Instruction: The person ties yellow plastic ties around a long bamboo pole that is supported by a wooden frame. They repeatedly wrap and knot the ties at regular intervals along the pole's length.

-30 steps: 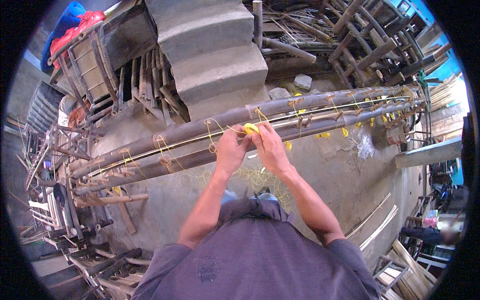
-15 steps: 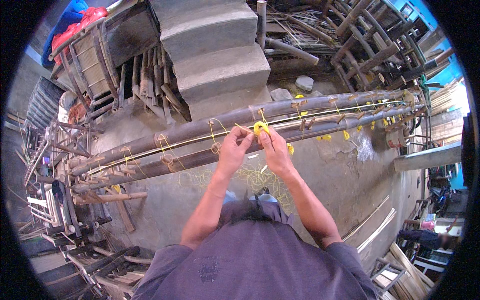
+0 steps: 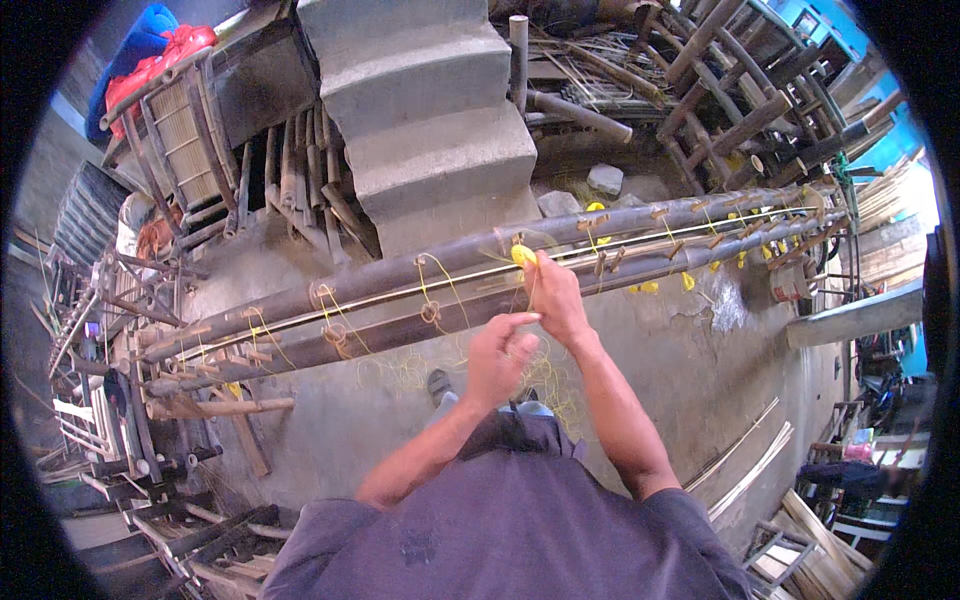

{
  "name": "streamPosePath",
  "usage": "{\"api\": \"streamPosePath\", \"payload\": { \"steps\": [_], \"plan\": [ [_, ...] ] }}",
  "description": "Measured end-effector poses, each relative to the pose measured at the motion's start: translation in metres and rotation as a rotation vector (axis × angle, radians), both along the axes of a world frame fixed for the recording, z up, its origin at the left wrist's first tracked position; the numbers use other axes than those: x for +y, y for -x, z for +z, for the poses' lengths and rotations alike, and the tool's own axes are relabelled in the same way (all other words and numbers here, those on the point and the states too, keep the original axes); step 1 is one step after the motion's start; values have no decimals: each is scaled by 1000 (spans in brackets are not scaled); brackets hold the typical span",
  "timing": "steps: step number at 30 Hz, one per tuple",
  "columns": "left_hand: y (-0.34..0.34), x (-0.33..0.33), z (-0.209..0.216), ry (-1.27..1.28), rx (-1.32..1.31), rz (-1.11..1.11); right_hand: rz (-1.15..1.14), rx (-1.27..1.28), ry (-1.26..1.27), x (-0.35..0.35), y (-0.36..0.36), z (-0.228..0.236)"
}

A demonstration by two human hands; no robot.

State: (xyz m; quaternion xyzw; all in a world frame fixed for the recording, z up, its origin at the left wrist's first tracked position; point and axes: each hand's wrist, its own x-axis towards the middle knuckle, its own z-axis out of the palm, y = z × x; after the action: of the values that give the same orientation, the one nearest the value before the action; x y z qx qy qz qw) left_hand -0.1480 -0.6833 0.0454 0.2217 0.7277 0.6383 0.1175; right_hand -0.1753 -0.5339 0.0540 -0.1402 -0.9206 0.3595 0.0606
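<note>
My right hand [image 3: 556,302] is closed on a small bundle of yellow cord [image 3: 523,256], held over the bamboo frame. Just below and left of it is my left hand [image 3: 498,362], slightly blurred. Its forefinger stretches toward my right hand and its thumb stands apart, with nothing visible between them. Both hands are by the near pole [image 3: 470,312] of the frame; the far pole [image 3: 385,271] runs alongside, with pale strips [image 3: 350,290] lengthwise between them. Wooden pegs stick out of the poles, and thin yellow cords [image 3: 427,285] cross between them.
Loose yellow cord [image 3: 400,368] lies tangled on the concrete floor. More yellow bundles [image 3: 688,282] hang along the frame's right part. Beyond it are concrete steps [image 3: 430,140], stones [image 3: 604,180] and stacked bamboo furniture frames [image 3: 735,100]. Pale strips [image 3: 750,460] lie at lower right.
My left hand has come away from the yellow bundle, down and toward me. The bundle stays in my right hand, now turned and seen more edge-on.
</note>
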Motion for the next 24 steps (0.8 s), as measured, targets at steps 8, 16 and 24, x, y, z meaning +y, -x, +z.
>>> {"api": "streamPosePath", "payload": {
  "steps": [8,16,24],
  "plan": [
    [45,4,24,-596,-347,-183,342,274,56,14,1,-16],
    [55,8,22,-654,-463,-251,221,228,463,15,3,-14],
    [25,2,92,73,418,-191,260,437,-195,43,44,-5]
  ]
}}
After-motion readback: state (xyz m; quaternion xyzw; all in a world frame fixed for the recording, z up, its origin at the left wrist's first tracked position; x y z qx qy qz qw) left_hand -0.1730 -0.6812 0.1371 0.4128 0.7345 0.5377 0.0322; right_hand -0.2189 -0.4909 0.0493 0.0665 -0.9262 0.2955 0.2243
